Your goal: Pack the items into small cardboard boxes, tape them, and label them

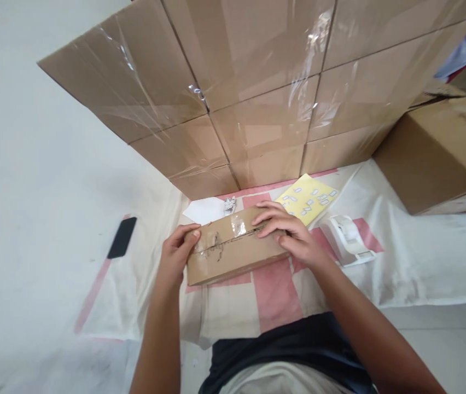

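Where cartons stand stacked [266, 120], cloth [233, 314] covers the surface.

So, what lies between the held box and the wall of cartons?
White paper, a crumpled bit and a yellow sheet of labels, as the head view shows.

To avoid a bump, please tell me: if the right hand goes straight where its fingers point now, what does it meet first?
Already on the small carton, the right hand would probably first meet the shiny tape patch just past its fingers; depth and exact direction are unclear.
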Demonstrator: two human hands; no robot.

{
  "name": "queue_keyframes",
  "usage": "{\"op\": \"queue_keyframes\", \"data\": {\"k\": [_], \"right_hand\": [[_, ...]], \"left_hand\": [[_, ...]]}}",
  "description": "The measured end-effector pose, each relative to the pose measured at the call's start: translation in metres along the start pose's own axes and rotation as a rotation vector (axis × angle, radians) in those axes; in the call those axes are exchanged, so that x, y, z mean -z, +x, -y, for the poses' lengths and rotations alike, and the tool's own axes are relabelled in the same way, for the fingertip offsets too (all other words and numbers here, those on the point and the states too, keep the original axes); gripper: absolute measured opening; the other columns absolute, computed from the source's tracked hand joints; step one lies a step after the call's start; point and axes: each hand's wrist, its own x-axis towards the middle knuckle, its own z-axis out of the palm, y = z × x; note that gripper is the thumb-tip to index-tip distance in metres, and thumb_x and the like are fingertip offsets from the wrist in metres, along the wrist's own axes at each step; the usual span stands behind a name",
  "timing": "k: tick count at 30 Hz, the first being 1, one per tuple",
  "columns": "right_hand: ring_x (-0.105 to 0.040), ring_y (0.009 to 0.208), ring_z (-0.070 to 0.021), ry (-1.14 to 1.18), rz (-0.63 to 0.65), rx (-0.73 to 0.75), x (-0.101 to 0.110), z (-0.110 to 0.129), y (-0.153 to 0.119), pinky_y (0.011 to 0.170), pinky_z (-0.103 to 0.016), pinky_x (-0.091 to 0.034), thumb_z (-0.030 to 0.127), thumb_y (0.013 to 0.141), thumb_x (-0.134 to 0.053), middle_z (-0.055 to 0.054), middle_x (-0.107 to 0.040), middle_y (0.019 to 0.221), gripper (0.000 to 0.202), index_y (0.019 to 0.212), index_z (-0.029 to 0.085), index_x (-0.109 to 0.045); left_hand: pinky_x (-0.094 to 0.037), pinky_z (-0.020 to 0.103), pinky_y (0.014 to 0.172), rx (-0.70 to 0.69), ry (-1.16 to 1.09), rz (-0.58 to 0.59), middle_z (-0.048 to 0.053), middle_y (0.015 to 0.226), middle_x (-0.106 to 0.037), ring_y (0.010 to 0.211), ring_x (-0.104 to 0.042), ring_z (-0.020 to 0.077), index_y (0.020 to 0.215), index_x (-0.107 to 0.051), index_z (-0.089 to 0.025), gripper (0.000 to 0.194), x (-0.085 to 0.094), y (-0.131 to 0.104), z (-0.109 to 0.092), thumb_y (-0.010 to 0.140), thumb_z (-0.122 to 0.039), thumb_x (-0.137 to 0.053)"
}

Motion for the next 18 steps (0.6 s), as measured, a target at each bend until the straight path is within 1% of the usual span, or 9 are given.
{"op": "queue_keyframes", "data": {"k": [3, 7, 9, 10, 12, 14, 15, 16, 18], "right_hand": [[-0.054, 0.134, -0.0326, -0.024, -0.086, 0.011, -0.013, -0.002, -0.004, 0.117, -0.058, -0.037, 0.055, 0.099, -0.051, -0.008, -0.075, 0.110, 0.038, 0.091, 0.029, -0.077], [-0.055, 0.134, -0.0307, 0.003, -0.186, 0.039, -0.033, 0.000, -0.008, 0.115, -0.057, -0.039, 0.044, 0.101, -0.052, -0.009, -0.074, 0.110, 0.028, 0.098, 0.028, -0.076], [-0.056, 0.133, -0.0300, 0.060, -0.184, 0.013, -0.034, 0.006, -0.006, 0.115, -0.055, -0.041, 0.041, 0.100, -0.056, -0.009, -0.074, 0.108, 0.023, 0.105, 0.028, -0.075], [-0.058, 0.130, -0.0293, 0.093, -0.170, -0.025, -0.031, 0.012, -0.004, 0.113, -0.053, -0.044, 0.040, 0.099, -0.058, -0.008, -0.075, 0.106, 0.021, 0.106, 0.028, -0.074], [-0.066, 0.117, -0.0272, 0.121, -0.156, -0.137, -0.013, 0.028, 0.001, 0.105, -0.048, -0.051, 0.039, 0.099, -0.061, -0.006, -0.076, 0.101, 0.019, 0.102, 0.027, -0.075], [-0.071, 0.099, -0.0241, 0.057, -0.215, -0.214, 0.017, 0.046, 0.006, 0.095, -0.043, -0.056, 0.038, 0.100, -0.061, -0.004, -0.076, 0.095, 0.020, 0.094, 0.026, -0.075], [-0.071, 0.093, -0.0233, -0.010, -0.282, -0.211, 0.036, 0.054, 0.008, 0.091, -0.041, -0.056, 0.038, 0.100, -0.061, -0.004, -0.076, 0.092, 0.021, 0.090, 0.026, -0.076], [-0.071, 0.090, -0.0231, -0.089, -0.347, -0.203, 0.056, 0.059, 0.011, 0.087, -0.040, -0.057, 0.038, 0.099, -0.063, -0.004, -0.076, 0.090, 0.022, 0.086, 0.026, -0.075], [-0.070, 0.088, -0.0238, -0.246, -0.439, -0.211, 0.097, 0.060, 0.016, 0.083, -0.039, -0.056, 0.039, 0.095, -0.067, -0.004, -0.075, 0.087, 0.021, 0.083, 0.025, -0.075]], "left_hand": [[-0.044, 0.025, 0.063, 0.036, -0.023, -0.032, 0.003, 0.087, -0.067, 0.074, -0.057, 0.0161, 0.091, -0.076, -0.019, 0.039, 0.002, 0.005, -0.002, 0.071, -0.052, -0.082], [-0.043, 0.024, 0.062, 0.049, -0.048, -0.035, 0.003, 0.089, -0.067, 0.076, -0.057, 0.0158, 0.086, -0.076, -0.019, 0.040, 0.009, 0.005, -0.003, 0.067, -0.052, -0.085], [-0.043, 0.024, 0.061, 0.055, -0.045, -0.041, 0.003, 0.089, -0.066, 0.074, -0.056, 0.0153, 0.085, -0.076, -0.018, 0.042, 0.012, 0.005, -0.002, 0.066, -0.054, -0.085], [-0.043, 0.024, 0.061, 0.062, -0.038, -0.050, 0.003, 0.088, -0.066, 0.074, -0.056, 0.0153, 0.086, -0.075, -0.018, 0.043, 0.013, 0.005, -0.002, 0.067, -0.056, -0.084], [-0.045, 0.024, 0.062, 0.068, -0.031, -0.079, 0.004, 0.091, -0.069, 0.076, -0.058, 0.0164, 0.092, -0.075, -0.018, 0.045, 0.013, 0.006, -0.001, 0.071, -0.057, -0.080], [-0.051, 0.028, 0.070, 0.011, -0.030, -0.163, 0.004, 0.098, -0.073, 0.080, -0.062, 0.0178, 0.104, -0.075, -0.021, 0.042, 0.013, 0.002, -0.004, 0.078, -0.054, -0.075], [-0.053, 0.031, 0.077, -0.051, -0.015, -0.255, 0.002, 0.101, -0.074, 0.082, -0.063, 0.0184, 0.110, -0.074, -0.024, 0.040, 0.014, -0.004, -0.006, 0.080, -0.051, -0.073], [-0.055, 0.036, 0.083, -0.127, 0.011, -0.393, 0.000, 0.104, -0.074, 0.084, -0.064, 0.0194, 0.114, -0.072, -0.028, 0.037, 0.017, -0.013, -0.008, 0.083, -0.048, -0.070], [-0.056, 0.047, 0.092, -0.236, 0.104, -0.627, -0.003, 0.105, -0.073, 0.090, -0.066, 0.0238, 0.116, -0.069, -0.036, 0.033, 0.024, -0.041, -0.012, 0.085, -0.048, -0.066]]}}
